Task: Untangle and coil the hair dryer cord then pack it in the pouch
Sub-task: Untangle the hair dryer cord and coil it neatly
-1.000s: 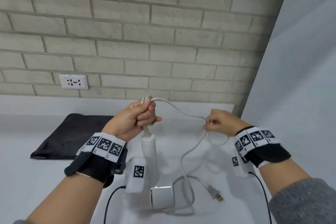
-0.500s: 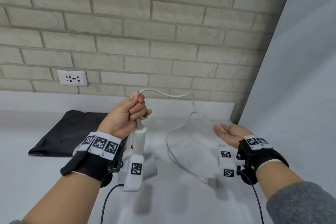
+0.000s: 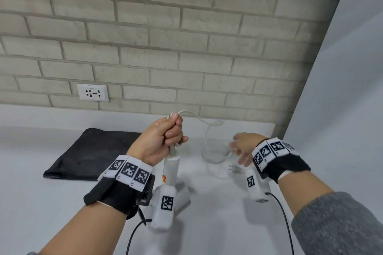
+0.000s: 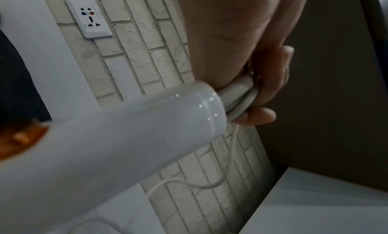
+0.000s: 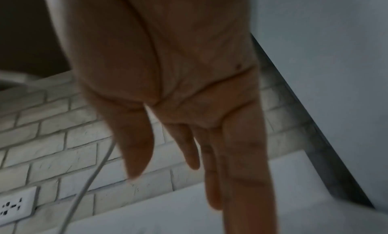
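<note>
A white hair dryer (image 3: 171, 168) hangs handle-up over the counter, its handle large in the left wrist view (image 4: 117, 138). My left hand (image 3: 165, 136) grips folded loops of the white cord (image 4: 241, 94) just above the handle end. From the fist the cord (image 3: 209, 128) arcs right and drops in a blurred loop, the plug (image 3: 231, 168) low near the counter. My right hand (image 3: 241, 147) is beside that loop with fingers straight (image 5: 210, 154), holding nothing; the cord (image 5: 88, 179) passes left of its thumb. A black pouch (image 3: 91, 153) lies flat at left.
A white counter (image 3: 217, 223) runs to a brick wall with a wall socket (image 3: 92, 92) at left. A grey panel (image 3: 342, 99) stands close on the right. Black cables (image 3: 284, 219) trail from the wrist cameras toward me.
The right hand, which pinched the cord a second ago and opened palm-up half a second ago, has turned over beside the swinging loop. The plug now dangles off the counter.
</note>
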### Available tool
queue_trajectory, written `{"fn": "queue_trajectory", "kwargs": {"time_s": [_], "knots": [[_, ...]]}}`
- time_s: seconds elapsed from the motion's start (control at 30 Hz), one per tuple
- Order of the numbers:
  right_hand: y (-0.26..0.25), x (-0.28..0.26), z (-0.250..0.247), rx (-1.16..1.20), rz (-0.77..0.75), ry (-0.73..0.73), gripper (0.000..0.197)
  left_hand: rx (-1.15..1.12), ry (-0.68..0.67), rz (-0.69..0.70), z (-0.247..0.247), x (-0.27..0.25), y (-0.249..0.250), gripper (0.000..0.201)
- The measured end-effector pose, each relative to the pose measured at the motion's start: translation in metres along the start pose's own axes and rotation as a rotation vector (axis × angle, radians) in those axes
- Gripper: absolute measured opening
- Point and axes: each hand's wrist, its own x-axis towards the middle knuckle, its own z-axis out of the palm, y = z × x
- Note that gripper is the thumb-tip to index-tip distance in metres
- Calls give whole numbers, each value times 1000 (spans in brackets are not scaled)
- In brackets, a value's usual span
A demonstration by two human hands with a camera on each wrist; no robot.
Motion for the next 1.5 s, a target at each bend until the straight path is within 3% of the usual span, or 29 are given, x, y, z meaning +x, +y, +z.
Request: {"fn": "queue_trajectory", "kwargs": {"time_s": [0.03, 0.07, 0.17, 0.2, 0.27, 0.37, 0.47, 0.63, 0.73, 0.87, 1.03, 1.1, 1.2, 1.27, 1.43, 1.5], "knots": [[2, 0, -1, -232, -5, 30, 48, 2, -2, -7, 1, -1, 1, 27], [0, -2, -5, -316, -64, 109, 47, 2, -13, -13, 1, -2, 1, 25], [-19, -24, -11, 71, -467, 385, 36, 23, -86, -36, 0, -1, -1, 26], [-29, -33, -7, 208, -620, 388, 35, 46, -112, -45, 0, 0, -2, 26], [-44, -45, 7, 287, -790, 190, 41, 87, -152, -62, 4, 1, -4, 26], [-47, -41, 31, 317, -805, -66, 37, 85, -164, -68, 7, 0, -4, 25], [-34, -35, 42, 625, -753, -143, 11, -22, -160, -69, 3, -4, -3, 26], [0, -12, 67, 746, -624, 37, 28, -213, -174, -61, -5, -7, -10, 30], [5, -9, 76, 598, -637, 167, 28, -184, -191, -66, -1, -5, -12, 34], [-16, -15, 82, 351, -722, 271, 22, -119, -216, -65, 9, -5, -13, 58], [-35, -42, 88, 51, -845, 104, 24, -66, -31, 3, 12, -5, -7, 34], [-29, -50, 85, 80, -824, 16, 23, 22, 56, 56, 8, -3, -6, 21], [2, -53, 83, 149, -745, -151, 19, 214, 173, 109, 3, -1, -5, 23], [21, -55, 82, 263, -715, -178, 20, 361, 211, 137, 1, -1, -3, 22], [11, -84, 47, 426, -940, 158, 16, 633, 97, 76, 11, 3, -2, 20], [-6, -94, 21, 310, -1072, 360, 7, 736, 11, 16, 19, 2, -1, 22]]}}
